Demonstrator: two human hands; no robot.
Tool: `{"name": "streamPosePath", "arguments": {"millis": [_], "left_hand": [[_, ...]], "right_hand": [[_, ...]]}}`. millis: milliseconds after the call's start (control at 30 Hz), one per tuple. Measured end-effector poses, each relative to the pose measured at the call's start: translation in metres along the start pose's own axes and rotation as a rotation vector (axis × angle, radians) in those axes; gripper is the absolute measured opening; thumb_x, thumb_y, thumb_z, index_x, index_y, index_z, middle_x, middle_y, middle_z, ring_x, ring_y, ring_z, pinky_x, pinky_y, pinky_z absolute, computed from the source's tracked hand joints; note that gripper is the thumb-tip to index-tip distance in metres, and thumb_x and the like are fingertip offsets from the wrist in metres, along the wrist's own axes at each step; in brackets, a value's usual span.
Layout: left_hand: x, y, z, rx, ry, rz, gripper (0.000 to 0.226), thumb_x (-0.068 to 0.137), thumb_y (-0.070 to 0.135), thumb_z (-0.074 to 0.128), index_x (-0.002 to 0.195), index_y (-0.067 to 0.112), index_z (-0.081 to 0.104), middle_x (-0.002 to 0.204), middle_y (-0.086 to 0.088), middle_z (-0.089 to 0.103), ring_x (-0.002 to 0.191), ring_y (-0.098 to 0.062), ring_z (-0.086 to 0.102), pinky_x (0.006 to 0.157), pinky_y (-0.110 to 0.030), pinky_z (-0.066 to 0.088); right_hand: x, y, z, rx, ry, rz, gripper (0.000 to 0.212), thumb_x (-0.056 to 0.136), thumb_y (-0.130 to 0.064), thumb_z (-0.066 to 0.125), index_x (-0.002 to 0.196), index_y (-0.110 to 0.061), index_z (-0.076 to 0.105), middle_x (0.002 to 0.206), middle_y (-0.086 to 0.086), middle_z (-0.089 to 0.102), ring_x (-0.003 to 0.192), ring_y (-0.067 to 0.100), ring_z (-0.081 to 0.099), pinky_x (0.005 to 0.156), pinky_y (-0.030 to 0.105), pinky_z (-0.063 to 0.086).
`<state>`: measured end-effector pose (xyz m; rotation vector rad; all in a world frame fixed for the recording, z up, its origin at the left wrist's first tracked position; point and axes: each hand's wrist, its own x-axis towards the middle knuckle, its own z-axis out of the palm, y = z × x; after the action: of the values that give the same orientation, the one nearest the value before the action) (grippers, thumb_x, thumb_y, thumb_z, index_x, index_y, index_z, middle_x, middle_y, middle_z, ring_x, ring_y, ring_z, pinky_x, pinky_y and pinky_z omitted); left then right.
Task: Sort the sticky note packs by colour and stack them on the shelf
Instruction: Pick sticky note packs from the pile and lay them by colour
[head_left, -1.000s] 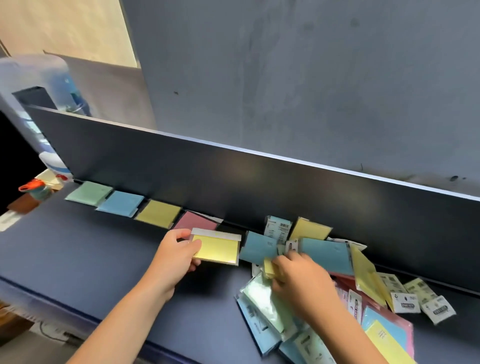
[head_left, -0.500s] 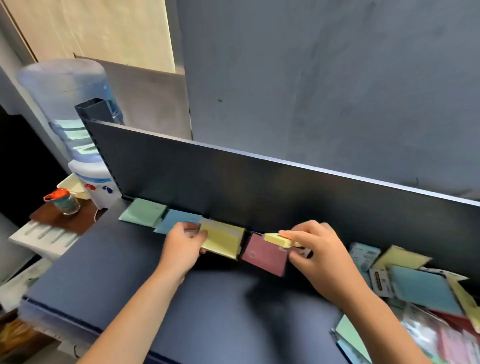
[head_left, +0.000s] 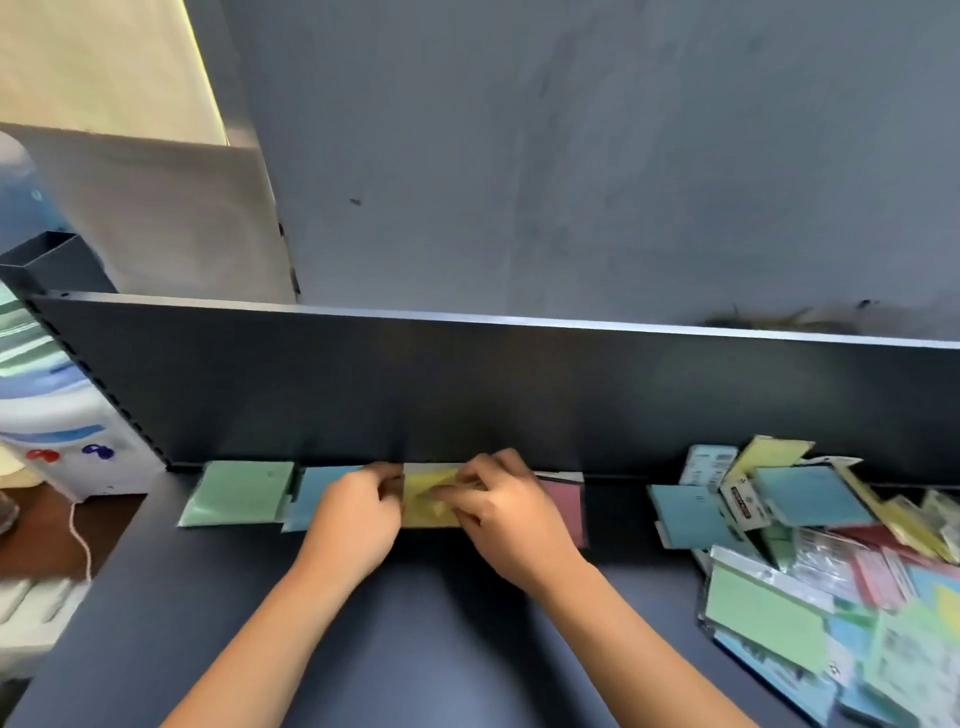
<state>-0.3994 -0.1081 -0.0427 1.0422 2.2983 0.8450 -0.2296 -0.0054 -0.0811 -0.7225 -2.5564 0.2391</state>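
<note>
1. Here, in the head view, both hands meet over the yellow stack (head_left: 428, 499) at the shelf's (head_left: 415, 649) back edge; the left hand (head_left: 358, 512) pinches its 9 o'clock side, the right hand (head_left: 511, 512) its 3 o'clock side, fingers curled onto the packs.
2. The green pack (head_left: 236, 493) and blue pack (head_left: 319, 496) lie toward 9 o'clock, the pink pack (head_left: 563, 506) just beside at 3 o'clock.
3. The unsorted pile (head_left: 810, 566) sits well apart at 3 o'clock.
4. To do this well, I judge: square the yellow edges together against the back panel (head_left: 467, 395), keeping clear of the pink neighbour, then release gently.
</note>
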Motion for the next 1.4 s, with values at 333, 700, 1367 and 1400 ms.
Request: {"name": "streamPosePath", "arguments": {"millis": [333,700,1367,1400], "left_hand": [[-0.016,0.017,0.015,-0.032,0.171,0.186,0.024,0.088,0.005,0.06,0.104,0.023,0.065,0.106,0.0,0.062,0.093,-0.025,0.061,0.081,-0.039,0.05],[-0.05,0.127,0.142,0.231,-0.162,0.569,0.03,0.097,0.032,0.054,0.125,0.025,0.061,0.125,0.006,0.061,0.116,-0.017,0.057,0.096,-0.033,0.047],[-0.079,0.189,0.228,0.375,0.005,0.423,0.044,0.097,0.028,0.048,0.139,0.035,0.059,0.141,0.011,0.05,0.117,-0.017,0.059,0.095,-0.034,0.052],[-0.079,0.184,0.227,0.325,0.02,0.411,0.044,0.097,0.026,0.05,0.138,0.035,0.06,0.14,0.011,0.048,0.118,-0.016,0.058,0.096,-0.033,0.052]], "right_hand": [[-0.007,-0.004,-0.013,0.071,-0.364,0.074,0.049,0.085,-0.03,0.057,0.132,-0.039,0.067,0.153,-0.004,0.049,0.143,0.025,0.033,0.117,0.042,0.032],[-0.099,0.187,-0.191,-0.309,-0.129,0.832,0.038,0.09,-0.043,0.059,0.119,-0.022,0.069,0.118,0.011,0.066,0.11,0.035,0.059,0.089,0.043,0.053],[-0.153,0.255,-0.213,0.012,-0.226,0.545,0.036,0.092,-0.046,0.057,0.125,-0.044,0.071,0.128,-0.018,0.056,0.1,0.007,0.058,0.082,0.026,0.052],[-0.153,0.256,-0.212,0.035,-0.219,0.553,0.035,0.091,-0.045,0.057,0.123,-0.045,0.071,0.128,-0.019,0.056,0.1,0.007,0.058,0.082,0.027,0.052]]}}
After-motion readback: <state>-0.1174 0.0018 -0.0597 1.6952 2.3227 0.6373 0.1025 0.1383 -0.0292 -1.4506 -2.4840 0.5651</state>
